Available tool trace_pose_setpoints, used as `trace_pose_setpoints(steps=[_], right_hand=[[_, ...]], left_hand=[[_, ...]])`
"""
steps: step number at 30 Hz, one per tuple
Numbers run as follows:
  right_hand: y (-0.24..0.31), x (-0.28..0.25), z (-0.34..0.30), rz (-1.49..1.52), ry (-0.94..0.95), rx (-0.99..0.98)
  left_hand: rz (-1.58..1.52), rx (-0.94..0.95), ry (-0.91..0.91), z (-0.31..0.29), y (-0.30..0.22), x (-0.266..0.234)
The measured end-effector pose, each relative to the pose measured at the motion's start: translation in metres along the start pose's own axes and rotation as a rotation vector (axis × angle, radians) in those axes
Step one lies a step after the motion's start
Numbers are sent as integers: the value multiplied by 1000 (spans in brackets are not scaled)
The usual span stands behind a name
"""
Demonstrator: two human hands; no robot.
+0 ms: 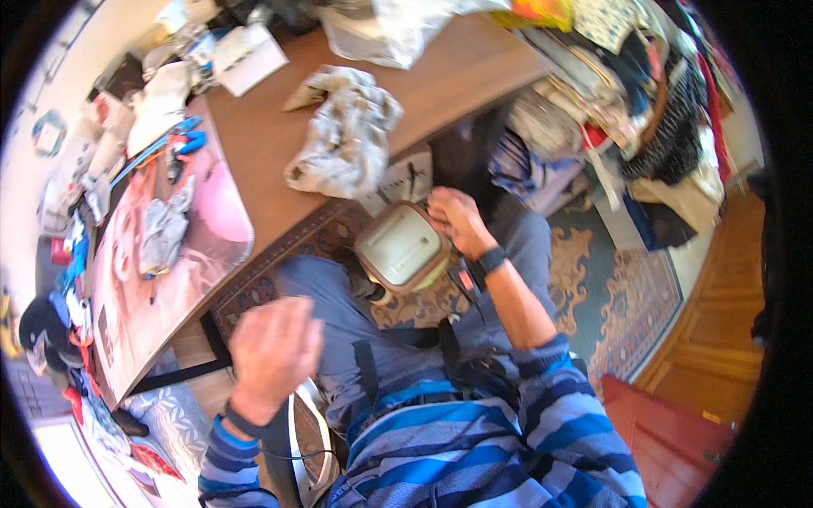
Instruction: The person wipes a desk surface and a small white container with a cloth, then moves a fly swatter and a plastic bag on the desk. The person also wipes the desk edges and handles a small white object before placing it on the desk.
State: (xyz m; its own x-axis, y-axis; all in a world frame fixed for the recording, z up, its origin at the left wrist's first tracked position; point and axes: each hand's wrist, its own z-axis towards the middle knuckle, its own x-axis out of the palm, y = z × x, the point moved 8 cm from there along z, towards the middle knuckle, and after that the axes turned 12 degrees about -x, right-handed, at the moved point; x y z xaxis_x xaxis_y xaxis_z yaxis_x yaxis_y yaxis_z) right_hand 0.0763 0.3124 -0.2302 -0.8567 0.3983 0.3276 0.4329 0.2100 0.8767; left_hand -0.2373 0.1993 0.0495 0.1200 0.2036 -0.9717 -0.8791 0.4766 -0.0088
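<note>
Brown table (474, 72) and patterned rug (584, 279) fill the head view, with one heap of clothing (652, 127), too tangled to count, at right. One crumpled, stained cloth (347, 131) and one pink mat (222, 203) lie on the tabletop. One pale-topped, brown-rimmed container (401, 245) is between the knees, below the table edge; its underside is mostly hidden. Two hands show, each with a dark band at the wrist. Right hand (457, 218) has bent fingers at the container's right edge; whether they pinch it, I cannot tell. Left hand (275, 351) is blurred, apart from the container, its finger spread unclear.
</note>
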Motion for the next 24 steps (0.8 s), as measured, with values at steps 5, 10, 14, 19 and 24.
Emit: trace_pose_setpoints(steps=[5, 10, 14, 19, 24], right_hand=[[62, 74, -67, -168, 465, -86], [218, 123, -162, -519, 819, -478], [284, 178, -153, -904, 465, -1415], [246, 224, -108, -1139, 157, -1648], [230, 212, -118, -1002, 237, -1552]], left_hand=[[-167, 74, 140, 28, -23, 57], [-225, -26, 257, 35, -5, 97], [-433, -111, 325, 48, 9, 137], [-557, -179, 381, 65, 17, 189], [-570, -279, 474, 74, 30, 241]])
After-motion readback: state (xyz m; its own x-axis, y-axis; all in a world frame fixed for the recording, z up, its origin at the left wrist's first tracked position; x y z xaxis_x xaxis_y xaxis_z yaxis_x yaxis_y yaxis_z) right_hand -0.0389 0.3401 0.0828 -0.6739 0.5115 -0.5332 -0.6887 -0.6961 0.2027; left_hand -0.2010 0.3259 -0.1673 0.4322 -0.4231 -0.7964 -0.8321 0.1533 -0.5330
